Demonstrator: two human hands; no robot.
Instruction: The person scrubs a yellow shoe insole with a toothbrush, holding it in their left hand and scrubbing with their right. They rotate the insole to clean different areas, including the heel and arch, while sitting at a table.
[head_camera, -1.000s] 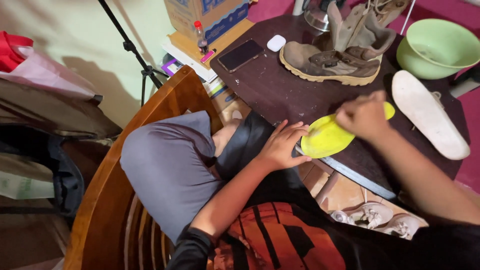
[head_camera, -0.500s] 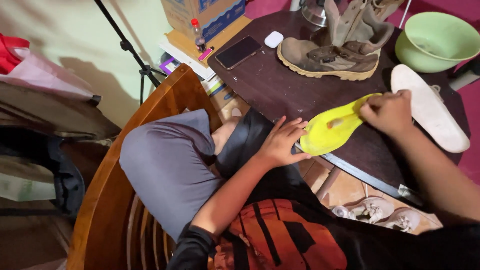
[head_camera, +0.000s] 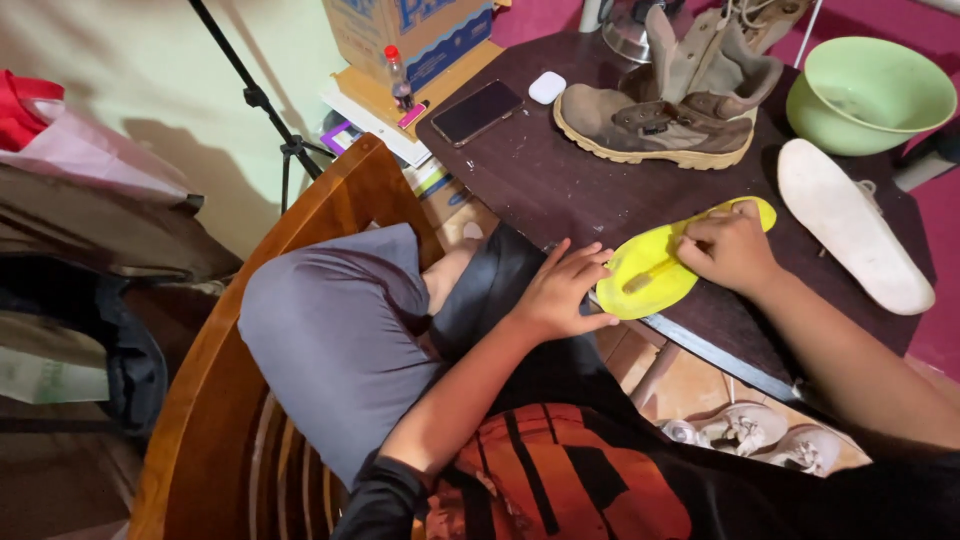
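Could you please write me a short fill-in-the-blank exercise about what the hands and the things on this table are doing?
1. The left hand presses down the heel end of a flat insole whose colour is ____.
2. The right hand rubs that insole with a small ____.
3. The brown boot stands on the dark table beside a green ____.
4. To the right of the hands lies a second insole, coloured ____.

Missing words: yellow; brush; bowl; white
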